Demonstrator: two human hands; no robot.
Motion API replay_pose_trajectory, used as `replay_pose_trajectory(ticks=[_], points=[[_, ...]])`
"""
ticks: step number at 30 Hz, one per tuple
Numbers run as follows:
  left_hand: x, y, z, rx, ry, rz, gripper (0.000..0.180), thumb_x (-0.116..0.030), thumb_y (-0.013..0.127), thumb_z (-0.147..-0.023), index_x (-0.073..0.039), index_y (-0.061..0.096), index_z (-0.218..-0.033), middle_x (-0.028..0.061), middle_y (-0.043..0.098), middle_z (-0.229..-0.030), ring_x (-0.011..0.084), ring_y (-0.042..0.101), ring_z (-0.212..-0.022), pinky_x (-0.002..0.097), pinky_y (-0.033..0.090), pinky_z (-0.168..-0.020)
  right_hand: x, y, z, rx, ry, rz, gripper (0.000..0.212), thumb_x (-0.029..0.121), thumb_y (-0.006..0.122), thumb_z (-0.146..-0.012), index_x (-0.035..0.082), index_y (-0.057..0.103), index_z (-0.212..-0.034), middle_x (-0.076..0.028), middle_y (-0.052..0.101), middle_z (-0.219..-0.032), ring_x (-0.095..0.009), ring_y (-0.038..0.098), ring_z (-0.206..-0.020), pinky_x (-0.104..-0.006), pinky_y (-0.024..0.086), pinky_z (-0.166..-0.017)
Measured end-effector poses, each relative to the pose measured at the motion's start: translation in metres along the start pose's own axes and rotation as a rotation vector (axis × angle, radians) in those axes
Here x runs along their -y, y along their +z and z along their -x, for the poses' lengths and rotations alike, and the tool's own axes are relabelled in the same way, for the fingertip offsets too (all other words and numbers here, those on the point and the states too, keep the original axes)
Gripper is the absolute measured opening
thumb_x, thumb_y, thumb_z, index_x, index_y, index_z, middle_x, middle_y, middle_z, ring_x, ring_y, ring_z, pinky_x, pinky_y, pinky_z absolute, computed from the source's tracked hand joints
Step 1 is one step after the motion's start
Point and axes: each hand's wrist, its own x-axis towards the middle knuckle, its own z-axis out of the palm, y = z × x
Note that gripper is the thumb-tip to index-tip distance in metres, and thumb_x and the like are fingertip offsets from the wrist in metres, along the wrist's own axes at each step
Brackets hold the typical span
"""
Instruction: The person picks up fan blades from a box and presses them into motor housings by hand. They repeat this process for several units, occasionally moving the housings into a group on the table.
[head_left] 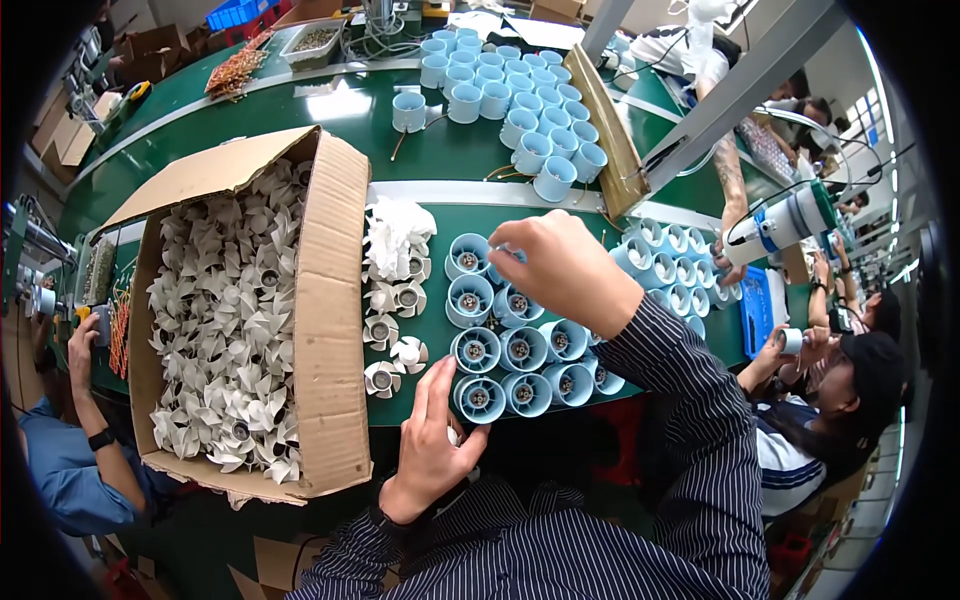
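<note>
My right hand (565,262) reaches over the back of a cluster of light blue round housings, its fingers curled together above one; whatever they hold is hidden. Inside the nearer housings (477,350) show spokes and a small metal centre. My left hand (432,445) is at the bench's near edge, index and middle fingers stretched out beside the front left housing (480,398). A small pale patch shows between its thumb and fingers, too unclear to name. Loose white fan impellers (381,378) lie left of the housings, below a crumpled white cloth or bag (398,238).
An open cardboard box (335,330) full of impellers stands at left. More blue housings (465,103) crowd the far bench beside a wooden board (607,130). Housings with white insides (662,268) stand at right, near a co-worker's arm (733,185) and a blue tray (757,310).
</note>
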Motion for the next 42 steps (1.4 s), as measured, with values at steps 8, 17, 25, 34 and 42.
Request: replay_pose_trajectory(ticks=[8,17,25,34,42], points=[[0.002,-0.001,0.001,0.002,0.026,-0.041,0.097,-0.006,0.088,-0.077,0.003,0.041,-0.162,0.0264,0.053,-0.156,0.0218,0.069,-0.067,0.0352,0.058,-0.066,-0.023,0.040,-0.011,-0.256,-0.311,0.124,0.051,0.040,0.072,-0.104,0.003,0.066,-0.138,-0.021,0.069,-0.132,-0.038,0.066,-0.125,-0.0494,0.050,-0.107],[-0.003,-0.001,0.002,0.028,-0.020,-0.034,0.096,-0.008,0.088,-0.078,0.003,0.042,-0.161,0.0277,0.053,-0.156,0.0265,0.071,-0.076,0.0370,0.060,-0.070,-0.030,0.037,-0.014,-0.165,-0.351,-0.037,0.049,0.035,0.070,-0.106,0.004,0.057,-0.142,-0.023,0.057,-0.144,-0.044,0.056,-0.133,-0.0538,0.044,-0.116],[-0.001,0.000,0.000,0.014,0.003,-0.003,0.097,-0.007,0.088,-0.078,0.003,0.042,-0.162,0.0270,0.053,-0.156,0.0207,0.068,-0.065,0.0351,0.058,-0.066,-0.142,-0.038,-0.052,-0.105,0.204,0.300,0.048,-0.001,0.065,-0.089,0.012,0.060,-0.135,-0.022,0.057,-0.139,-0.047,0.060,-0.129,-0.0531,0.050,-0.110],[-0.005,-0.002,-0.001,0.027,-0.042,-0.004,0.091,-0.012,0.085,-0.081,-0.001,0.043,-0.161,0.0269,0.053,-0.156,0.0322,0.075,-0.081,0.0398,0.062,-0.071,-0.174,-0.029,-0.061,0.057,0.033,0.285,0.037,-0.003,0.066,-0.085,0.006,0.074,-0.120,-0.024,0.074,-0.115,-0.043,0.071,-0.110,-0.0489,0.057,-0.101],[0.002,0.000,0.002,0.012,-0.004,-0.003,0.095,-0.003,0.087,-0.077,0.003,0.042,-0.161,0.0264,0.053,-0.156,0.0190,0.068,-0.066,0.0328,0.057,-0.064,-0.118,-0.024,0.005,0.016,0.113,0.105,0.024,0.001,0.074,-0.083,0.003,0.080,-0.106,-0.024,0.077,-0.097,-0.041,0.075,-0.099,-0.0484,0.059,-0.092]])
